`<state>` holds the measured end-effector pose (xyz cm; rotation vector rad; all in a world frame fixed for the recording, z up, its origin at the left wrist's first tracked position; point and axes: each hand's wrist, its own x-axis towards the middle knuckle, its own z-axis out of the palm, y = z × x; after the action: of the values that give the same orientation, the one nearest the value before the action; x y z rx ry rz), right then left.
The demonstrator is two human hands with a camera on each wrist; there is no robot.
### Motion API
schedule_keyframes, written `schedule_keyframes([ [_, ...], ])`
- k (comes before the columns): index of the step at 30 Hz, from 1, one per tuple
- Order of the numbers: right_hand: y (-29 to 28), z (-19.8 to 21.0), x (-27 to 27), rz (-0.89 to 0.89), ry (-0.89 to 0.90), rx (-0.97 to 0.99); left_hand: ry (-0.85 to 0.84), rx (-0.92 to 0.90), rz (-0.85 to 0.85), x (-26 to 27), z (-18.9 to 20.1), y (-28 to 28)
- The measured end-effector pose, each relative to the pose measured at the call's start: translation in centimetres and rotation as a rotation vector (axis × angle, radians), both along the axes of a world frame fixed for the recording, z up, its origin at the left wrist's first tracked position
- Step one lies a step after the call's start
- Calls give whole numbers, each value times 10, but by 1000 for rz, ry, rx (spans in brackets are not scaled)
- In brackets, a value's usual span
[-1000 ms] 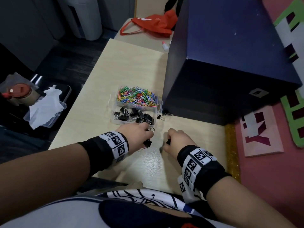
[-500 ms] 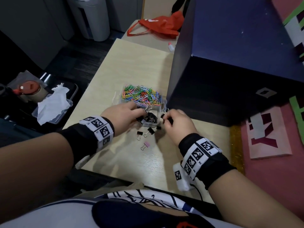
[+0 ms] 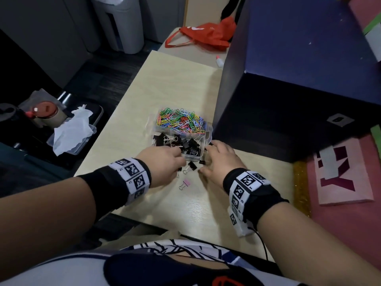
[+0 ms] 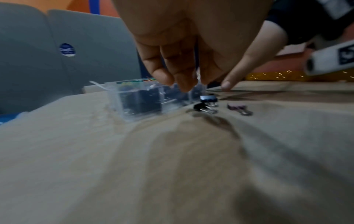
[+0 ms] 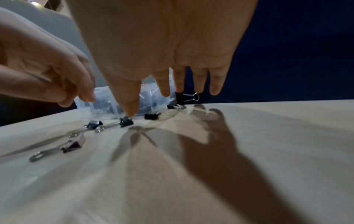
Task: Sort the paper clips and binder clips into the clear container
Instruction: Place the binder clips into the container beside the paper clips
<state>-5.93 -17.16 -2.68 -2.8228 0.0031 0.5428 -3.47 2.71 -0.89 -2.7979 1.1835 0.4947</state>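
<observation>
The clear container (image 3: 208,134) holds coloured paper clips (image 3: 181,120) in its far compartment and black binder clips (image 3: 185,145) in its near one. Loose black binder clips (image 3: 192,166) and a pink binder clip (image 3: 186,183) lie on the table in front of it. My left hand (image 3: 181,164) hovers just above those clips with its fingers (image 4: 182,81) hanging bunched, and nothing shows between them. My right hand (image 5: 147,103) is spread with straight fingers. Its thumb tip touches a black clip (image 5: 126,121), and another black clip (image 5: 181,98) stands under its middle finger.
A large dark blue box (image 3: 299,79) stands right of the container, close to my right hand. A red bag (image 3: 206,36) lies at the table's far end. The light wooden table (image 3: 165,79) drops off on the left towards a tub with tissue (image 3: 72,133).
Both hands have drawn back from the container's near compartment towards me and now sit over the loose clips on the table. My right hand's fingers have spread out.
</observation>
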Motion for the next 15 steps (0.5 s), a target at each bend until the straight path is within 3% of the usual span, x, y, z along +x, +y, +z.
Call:
schedule_keyframes([
  [7, 9, -7, -5, 23, 47, -84, 47, 164, -39, -15, -20, -9],
  [15, 10, -11, -3, -8, 55, -30, 39, 136, 17, -11, -24, -16],
])
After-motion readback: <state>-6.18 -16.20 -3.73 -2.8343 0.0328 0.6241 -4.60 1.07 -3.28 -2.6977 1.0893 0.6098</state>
